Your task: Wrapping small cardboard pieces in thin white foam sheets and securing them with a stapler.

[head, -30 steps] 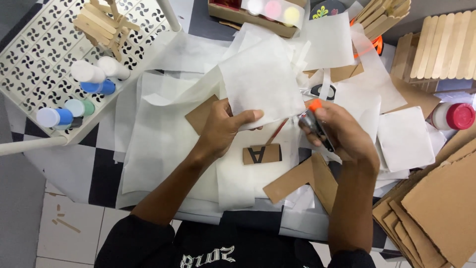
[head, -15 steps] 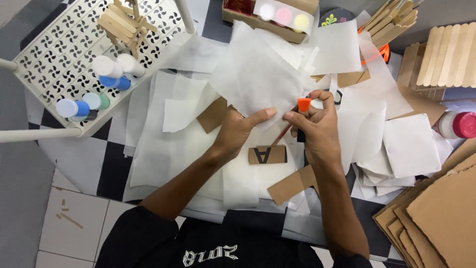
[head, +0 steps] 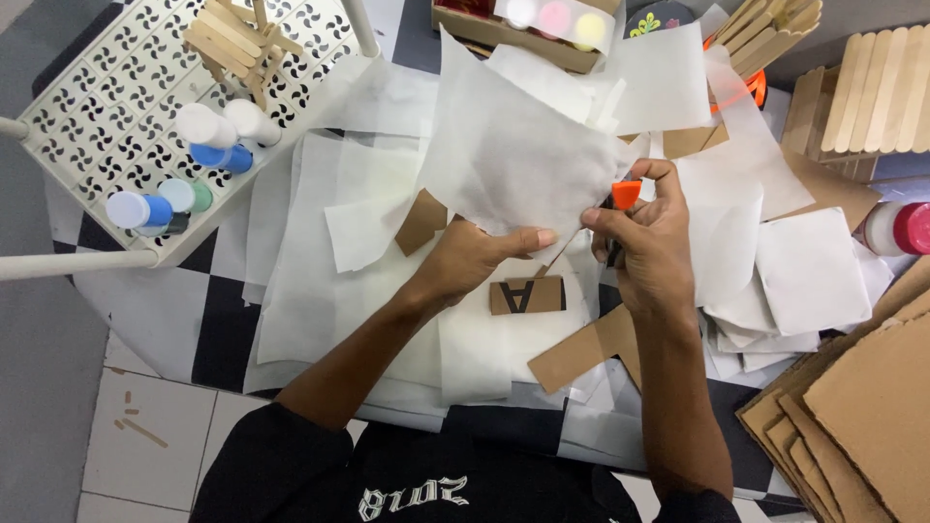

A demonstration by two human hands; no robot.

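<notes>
I hold up a thin white paper sheet (head: 513, 160) over the floor. My left hand (head: 475, 257) grips its lower edge from beneath, thumb pointing right. At the sheet's lower right corner my right hand (head: 644, 242) pinches the paper while also holding a dark tool with an orange tip (head: 625, 194). Just below the hands lies a small brown cardboard piece with a black letter shape (head: 526, 295) on more white sheets. An angled cardboard strip (head: 581, 353) lies under my right forearm.
A white perforated tray (head: 107, 107) at the left holds paint bottles (head: 208, 136) and a stick-built model (head: 237, 39). A box of paint jars (head: 523, 19) sits at the top, flat wooden-stick panels (head: 882, 77) and a red-lidded jar (head: 901, 228) at the right, stacked cardboard (head: 852, 407) at the lower right.
My right hand, with the orange-tipped tool, moved left and up to the sheet's corner. My left hand shifted up from the lettered cardboard to the sheet's lower edge.
</notes>
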